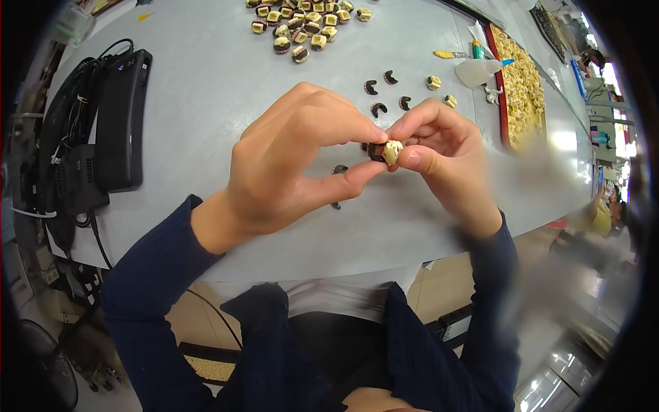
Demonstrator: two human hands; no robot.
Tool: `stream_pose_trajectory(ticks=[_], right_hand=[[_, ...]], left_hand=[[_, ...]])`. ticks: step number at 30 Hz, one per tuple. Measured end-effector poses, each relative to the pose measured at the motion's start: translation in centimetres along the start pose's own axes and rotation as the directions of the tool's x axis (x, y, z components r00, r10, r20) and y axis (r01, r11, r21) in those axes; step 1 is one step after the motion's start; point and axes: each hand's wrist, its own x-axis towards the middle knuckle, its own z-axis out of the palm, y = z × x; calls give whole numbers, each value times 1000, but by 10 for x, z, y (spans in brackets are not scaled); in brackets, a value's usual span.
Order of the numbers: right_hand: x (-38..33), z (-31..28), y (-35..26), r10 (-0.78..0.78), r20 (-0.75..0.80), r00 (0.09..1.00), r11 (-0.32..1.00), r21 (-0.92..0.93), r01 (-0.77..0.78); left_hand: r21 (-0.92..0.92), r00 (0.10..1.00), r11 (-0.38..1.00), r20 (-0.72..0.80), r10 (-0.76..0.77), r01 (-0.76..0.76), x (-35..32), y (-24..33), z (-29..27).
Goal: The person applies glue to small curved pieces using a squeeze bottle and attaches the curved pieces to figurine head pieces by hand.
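Observation:
Above the grey table (206,96), my left hand (295,161) and my right hand (439,154) meet at their fingertips. Together they pinch one small cream piece with a dark band (386,152). The left thumb and forefinger close on its dark side, while the right thumb and fingers grip its cream side. Just beyond the hands lie several loose dark curved clips (383,93), and two small dark bits (340,169) rest on the table under the hands.
A pile of cream-and-dark pieces (305,24) sits at the far middle. Two more (434,82) lie near a white glue bottle (480,71). A red-edged tray of cream pieces (519,89) lies right. Black devices with cables (120,123) fill the left. The near table edge runs beneath my forearms.

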Motion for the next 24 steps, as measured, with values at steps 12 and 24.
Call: stream_pose_trajectory(ticks=[12,24], right_hand=[[1,-1,2,64,44,997,989,128,-70],[-8,-68,-13,-308,-179,935,807,-569,157]], left_hand=[[-1,999,999,12,-36,36,0,0,4],[131,940,946,132,-314,298,2,-2,16]])
